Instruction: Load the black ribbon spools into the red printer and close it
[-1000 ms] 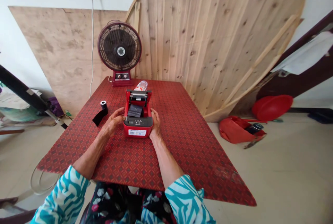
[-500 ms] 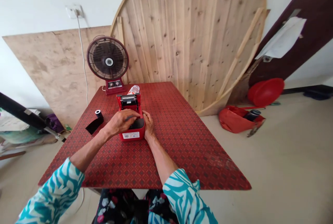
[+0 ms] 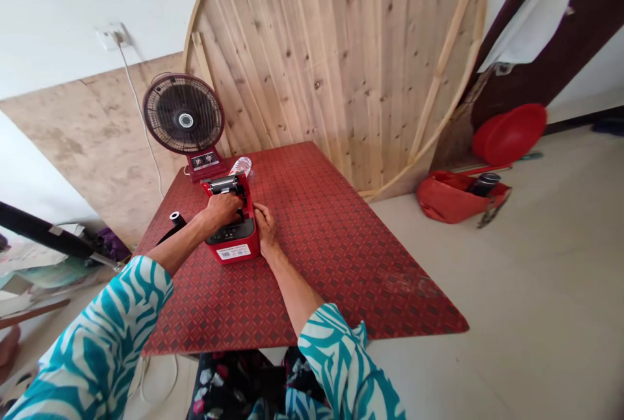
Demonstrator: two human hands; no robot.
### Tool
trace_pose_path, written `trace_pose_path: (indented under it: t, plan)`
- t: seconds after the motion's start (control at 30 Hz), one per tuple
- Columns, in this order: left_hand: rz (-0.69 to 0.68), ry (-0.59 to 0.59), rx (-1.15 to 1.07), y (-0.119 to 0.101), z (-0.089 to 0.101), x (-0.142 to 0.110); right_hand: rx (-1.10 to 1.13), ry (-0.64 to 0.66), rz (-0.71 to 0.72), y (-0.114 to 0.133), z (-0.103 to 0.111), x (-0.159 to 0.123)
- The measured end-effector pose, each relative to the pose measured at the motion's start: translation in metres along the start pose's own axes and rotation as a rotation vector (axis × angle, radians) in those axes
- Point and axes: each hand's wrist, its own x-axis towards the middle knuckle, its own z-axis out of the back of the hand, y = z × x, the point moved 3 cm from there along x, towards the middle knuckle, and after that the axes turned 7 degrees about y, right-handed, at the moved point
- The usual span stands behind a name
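Head view: printer [image 3: 233, 238] on red tabletop [image 3: 336, 257]

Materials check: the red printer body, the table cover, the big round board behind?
Printer body: likely moulded red plastic, smooth with a soft gloss.

Table cover: probably a vinyl or oilcloth-type sheet, with a printed diamond pattern, slight sheen and pale scuffs toward the right corner; the look doesn't settle it.

Round board: softwood planks, seemingly unpainted, with knots and grain showing; any clear coat can't be ruled out.

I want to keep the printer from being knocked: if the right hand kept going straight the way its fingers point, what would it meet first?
The right hand would most likely meet the side wall of the red printer first. Its fingers seem to rest against that edge already, though depth is hard to judge from this view.
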Motion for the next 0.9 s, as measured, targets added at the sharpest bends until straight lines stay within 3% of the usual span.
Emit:
trace_pose_path:
  t: [0.3, 0.67, 0.77, 0.9]
  plan:
    - [0.061, -0.017, 0.013, -0.008, -0.005, 0.010, 0.010, -0.007, 0.000, 0.004, -0.001, -0.001]
    - [0.100, -0.075, -0.003, 0.002, 0.017, -0.027, 0.007, 0.012, -0.002, -0.004, 0.003, 0.001]
    - [0.060, -0.147, -0.213, 0.022, 0.027, -0.044, 0.009, 0.016, 0.007, -0.007, 0.004, 0.003]
    - [0.015, -0.188, -0.757, 0.064, 0.035, -0.068, -0.007, 0.023, 0.014, -0.009, 0.006, 0.003]
